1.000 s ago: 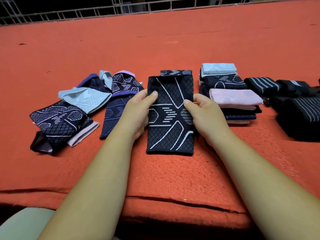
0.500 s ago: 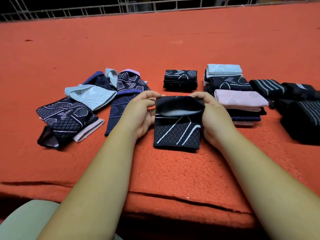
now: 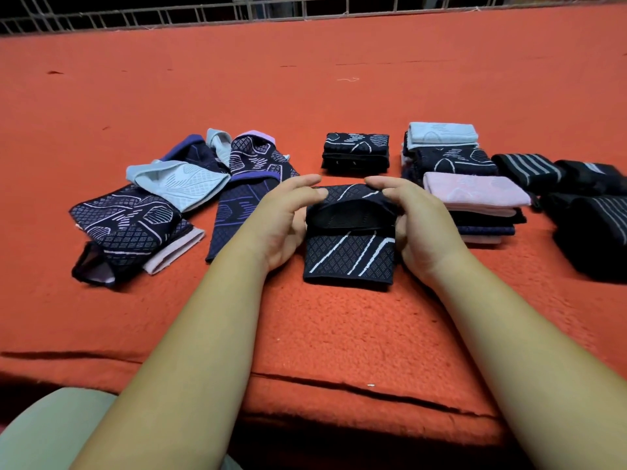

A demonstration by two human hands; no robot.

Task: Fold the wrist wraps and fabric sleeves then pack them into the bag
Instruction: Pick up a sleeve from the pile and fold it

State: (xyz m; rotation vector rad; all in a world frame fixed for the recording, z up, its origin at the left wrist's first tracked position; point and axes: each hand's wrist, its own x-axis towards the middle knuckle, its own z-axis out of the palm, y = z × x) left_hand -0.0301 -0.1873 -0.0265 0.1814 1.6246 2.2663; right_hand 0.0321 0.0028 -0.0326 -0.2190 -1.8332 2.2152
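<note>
A black fabric sleeve with white lines (image 3: 349, 256) lies in front of me on the orange cloth, its far half doubled over toward me. My left hand (image 3: 285, 218) pinches the folded top edge at its left corner. My right hand (image 3: 417, 222) pinches the same edge at the right corner. Behind it sits a folded black sleeve (image 3: 356, 152). To the left is a loose heap of unfolded sleeves (image 3: 163, 205) in black, light blue and purple. On the right stands a stack of folded sleeves (image 3: 471, 191) with a pink one on top.
Black wrist wraps with grey stripes (image 3: 576, 205) lie at the far right. The orange cloth (image 3: 305, 334) covers the whole table and drops off at the near edge. A metal grid rail (image 3: 237, 11) runs along the far side. No bag is in view.
The sleeve lay flat and full length a second ago. Both hands have since lifted its far end and brought it over toward me, halving its length.
</note>
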